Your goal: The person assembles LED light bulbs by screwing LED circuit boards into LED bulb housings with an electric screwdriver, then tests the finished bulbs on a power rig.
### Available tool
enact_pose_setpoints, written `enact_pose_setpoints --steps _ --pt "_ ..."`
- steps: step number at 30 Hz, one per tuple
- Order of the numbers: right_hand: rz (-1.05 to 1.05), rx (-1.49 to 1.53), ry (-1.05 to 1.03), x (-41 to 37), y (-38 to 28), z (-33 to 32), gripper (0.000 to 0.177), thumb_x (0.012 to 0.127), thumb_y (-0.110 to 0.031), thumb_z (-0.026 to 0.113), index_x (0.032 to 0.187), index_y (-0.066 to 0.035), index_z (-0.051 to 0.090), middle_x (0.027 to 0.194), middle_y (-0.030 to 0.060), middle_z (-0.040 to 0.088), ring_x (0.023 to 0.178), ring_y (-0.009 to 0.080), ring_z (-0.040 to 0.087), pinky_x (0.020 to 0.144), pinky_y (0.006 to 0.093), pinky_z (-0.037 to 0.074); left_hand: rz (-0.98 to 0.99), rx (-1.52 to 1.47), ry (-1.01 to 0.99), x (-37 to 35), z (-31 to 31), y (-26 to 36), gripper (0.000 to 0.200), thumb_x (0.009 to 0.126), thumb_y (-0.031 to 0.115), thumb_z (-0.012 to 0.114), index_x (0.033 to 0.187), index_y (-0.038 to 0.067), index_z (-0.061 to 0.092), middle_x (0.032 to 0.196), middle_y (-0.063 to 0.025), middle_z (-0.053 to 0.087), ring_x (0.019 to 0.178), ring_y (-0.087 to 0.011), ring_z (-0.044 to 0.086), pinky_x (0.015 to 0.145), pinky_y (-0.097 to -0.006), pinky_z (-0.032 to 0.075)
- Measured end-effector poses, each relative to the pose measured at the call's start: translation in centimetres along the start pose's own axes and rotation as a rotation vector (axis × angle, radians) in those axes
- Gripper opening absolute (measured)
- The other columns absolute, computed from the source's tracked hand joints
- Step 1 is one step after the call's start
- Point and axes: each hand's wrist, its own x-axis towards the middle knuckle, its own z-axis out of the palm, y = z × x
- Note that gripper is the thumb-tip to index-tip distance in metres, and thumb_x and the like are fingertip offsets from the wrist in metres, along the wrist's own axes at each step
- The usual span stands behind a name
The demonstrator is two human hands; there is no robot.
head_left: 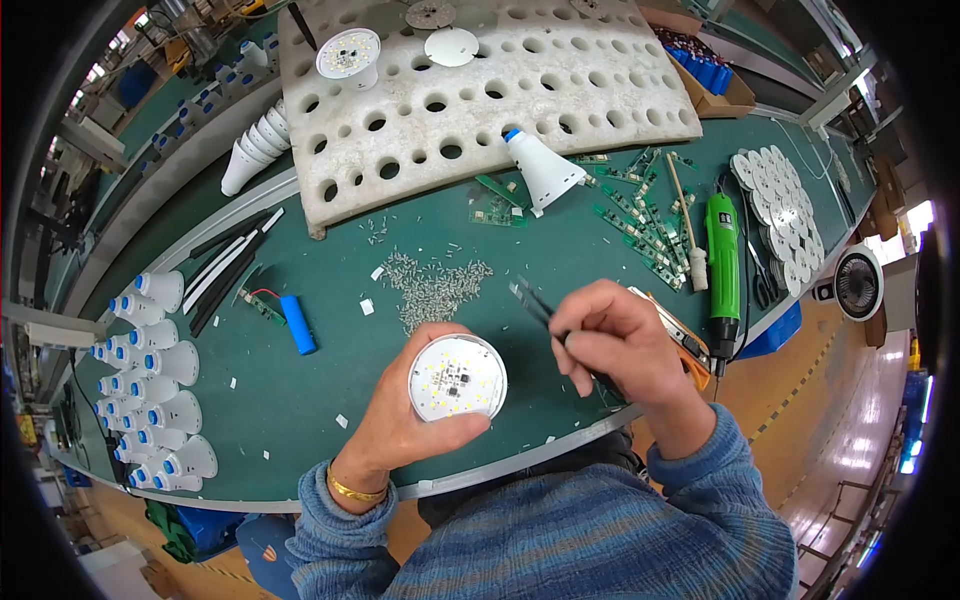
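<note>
My left hand is wrapped round a white lamp housing, its round LED board facing up and my thumb on the rim. To its right my right hand pinches dark tweezers, whose tips point up and left, apart from the lamp. A pile of small screws lies on the green table just beyond the lamp. Past the tweezers, a white cone housing with a blue end leans near the foam board.
A foam board with holes spans the back. Housings stand at left, near a blue battery. Circuit boards, a green electric screwdriver, scissors and stacked white discs lie at right.
</note>
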Motion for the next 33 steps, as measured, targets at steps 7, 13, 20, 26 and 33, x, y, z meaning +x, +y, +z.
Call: enact_pose_setpoints --steps 7,13,20,26,33 --pt "-0.052 0.638 -0.138 3.3 1.0 1.8 0.022 0.090 -0.016 0.053 0.102 0.003 0.056 0.083 0.0143 0.059 0.079 0.0226 0.058 0.077 0.0332 0.045 -0.046 -0.041 0.008 0.0 0.0 0.0 0.064 0.061 0.016 0.079 0.115 0.003 0.047 0.101 -0.0051 0.056 0.094 -0.0127 0.055 0.082 -0.0269 0.044" --pt "-0.279 0.349 -0.121 4.4 2.8 0.5 0.044 0.091 -0.041 0.052 0.090 0.002 0.059 0.083 0.0094 0.055 0.070 0.0144 0.046 0.067 0.0297 0.039 -0.042 0.001 0.032 0.2 -0.2 0.0 0.064 0.062 0.016 0.078 0.115 0.003 0.046 0.101 -0.0059 0.056 0.094 -0.0131 0.055 0.083 -0.0274 0.044" --pt "-0.178 0.028 0.032 3.8 1.1 0.5 0.031 0.091 -0.024 0.047 0.083 0.002 0.060 0.079 0.0076 0.054 0.067 0.0126 0.045 0.062 0.0260 0.037 -0.087 -0.014 0.031 0.1 -0.1 0.1 0.064 0.062 0.019 0.078 0.116 0.003 0.046 0.102 -0.0071 0.056 0.095 -0.0148 0.055 0.083 -0.0285 0.044" --pt "-0.175 -0.127 -0.069 3.8 0.8 0.2 0.021 0.087 -0.013 0.048 0.084 0.002 0.061 0.082 0.0075 0.055 0.074 0.0134 0.051 0.068 0.0254 0.041 -0.071 -0.006 0.030 0.3 0.2 0.2 0.066 0.062 0.019 0.078 0.117 0.003 0.046 0.104 -0.0080 0.056 0.097 -0.0158 0.055 0.084 -0.0289 0.044" --pt "-0.173 -0.141 -0.082 4.0 0.8 0.5 0.008 0.080 -0.003 0.055 0.086 0.001 0.060 0.089 0.0066 0.053 0.081 0.0121 0.053 0.071 0.0258 0.044 -0.047 0.057 0.038 0.1 0.3 -0.1 0.067 0.062 0.019 0.077 0.119 0.003 0.044 0.105 -0.0087 0.055 0.097 -0.0166 0.055 0.085 -0.0294 0.044"
